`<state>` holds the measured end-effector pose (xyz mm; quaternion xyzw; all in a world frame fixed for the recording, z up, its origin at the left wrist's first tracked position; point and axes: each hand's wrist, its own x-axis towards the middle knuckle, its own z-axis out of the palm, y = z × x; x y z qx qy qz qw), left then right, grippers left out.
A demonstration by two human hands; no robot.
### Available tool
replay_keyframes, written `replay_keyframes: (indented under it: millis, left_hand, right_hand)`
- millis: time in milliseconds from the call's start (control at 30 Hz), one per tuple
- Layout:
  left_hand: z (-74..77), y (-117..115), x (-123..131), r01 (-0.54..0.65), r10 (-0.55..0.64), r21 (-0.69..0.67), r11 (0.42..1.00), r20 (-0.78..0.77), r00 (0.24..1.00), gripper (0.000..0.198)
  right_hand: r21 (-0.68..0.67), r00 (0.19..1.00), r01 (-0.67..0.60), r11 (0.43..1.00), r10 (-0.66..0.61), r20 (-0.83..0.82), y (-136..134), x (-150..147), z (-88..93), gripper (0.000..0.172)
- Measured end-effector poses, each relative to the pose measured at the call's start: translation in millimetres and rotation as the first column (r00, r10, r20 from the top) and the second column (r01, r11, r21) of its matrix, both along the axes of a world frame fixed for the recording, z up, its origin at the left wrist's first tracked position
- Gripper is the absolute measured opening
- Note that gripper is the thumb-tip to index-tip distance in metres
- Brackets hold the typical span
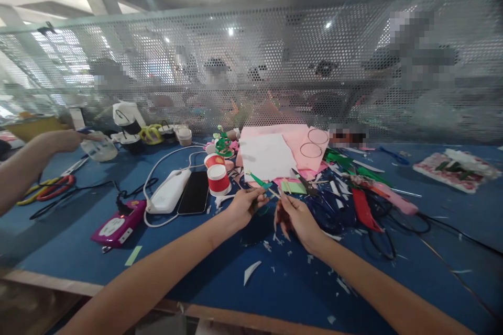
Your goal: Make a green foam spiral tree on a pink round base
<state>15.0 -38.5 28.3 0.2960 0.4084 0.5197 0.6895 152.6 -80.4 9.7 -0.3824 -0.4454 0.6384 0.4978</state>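
Observation:
My left hand [247,207] is closed in a pinch on a thin green strip [257,180] with a pale tip, held above the blue table. Close by on the right, the fingertips of my right hand [295,216] are pressed together around a narrow white strip [274,193] that reaches toward the green one. Whether the two strips touch, I cannot tell. Behind my hands lie a white sheet [267,154] on pink sheets [308,141] and a light green slip [293,187]. Dark-handled scissors [326,207] rest just right of my right hand.
Two red-and-white paper cups [219,180], a black phone [194,193], a white power bank [170,192] and a purple power box [119,224] stand left. At far left, another person's hand [65,141] touches a clear container [100,149]. A pink glue gun [395,199] lies right.

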Motion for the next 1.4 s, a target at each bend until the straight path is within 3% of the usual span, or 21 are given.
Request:
replay_keyframes:
  millis: [167,333,400,467,533,633,733,1000,1167,1267,1333,1400]
  left_hand:
    - [2.0,1,-4,0.102,-0.101,0.023,0.995,-0.045,0.994,0.022]
    - [-3.3,4,-5,0.198,-0.175,0.183,0.963,-0.138,0.975,0.037]
    - [-7.3,6,-6,0.194,-0.165,0.206,0.959,-0.151,0.975,0.039]
    - [-10.3,8,-5,0.176,-0.144,0.218,0.96,-0.153,0.978,0.038]
    - [-11.1,9,-5,0.155,-0.118,0.232,0.96,-0.164,0.979,0.037]
    - [-8.7,9,-5,0.13,-0.081,0.247,0.96,-0.2,0.976,0.036]
    - [-6.4,8,-4,0.107,-0.055,0.258,0.96,-0.199,0.978,0.036]
    - [-10.5,7,-5,0.128,-0.07,0.314,0.941,-0.189,0.979,0.033]
    - [-7.3,6,-6,0.199,-0.148,0.268,0.943,-0.197,0.969,0.038]
    - [-5.9,6,-7,0.234,-0.189,0.275,0.932,-0.18,0.965,0.038]
    - [-6.5,7,-7,0.243,-0.202,0.287,0.927,-0.165,0.965,0.038]
    - [-7.6,7,-7,0.242,-0.203,0.287,0.927,-0.16,0.966,0.038]
  right_hand:
    - [-0.058,0.991,-0.069,0.996,0.062,-0.121,1,2,1.0,0.045]
    - [-0.094,0.898,-0.368,0.925,0.328,-0.294,0,12,12.4,0.052]
    - [-0.113,0.902,-0.378,0.919,0.338,-0.267,-1,13,13.4,0.052]
    - [-0.115,0.961,-0.257,0.96,0.241,-0.138,-2,12,11.1,0.051]
    - [-0.028,0.995,-0.061,0.998,0.063,0.079,-2,10,7.5,0.05]
    - [0.237,0.92,0.099,0.966,-0.179,0.348,-3,11,4.7,0.041]
    - [0.332,0.852,0.096,0.938,-0.25,0.461,-3,14,4.6,0.036]
    - [0.41,0.796,0.013,0.912,-0.258,0.548,-3,13,1.2,0.032]
    - [0.349,0.881,-0.01,0.937,-0.157,0.447,-3,11,0.8,0.033]
    - [0.209,0.946,-0.005,0.978,-0.063,0.318,-1,9,1.6,0.036]
    - [0.071,0.986,-0.072,0.995,0.061,0.156,0,9,4.0,0.039]
    - [-0.042,0.977,-0.211,0.977,0.209,-0.042,0,8,6.9,0.039]
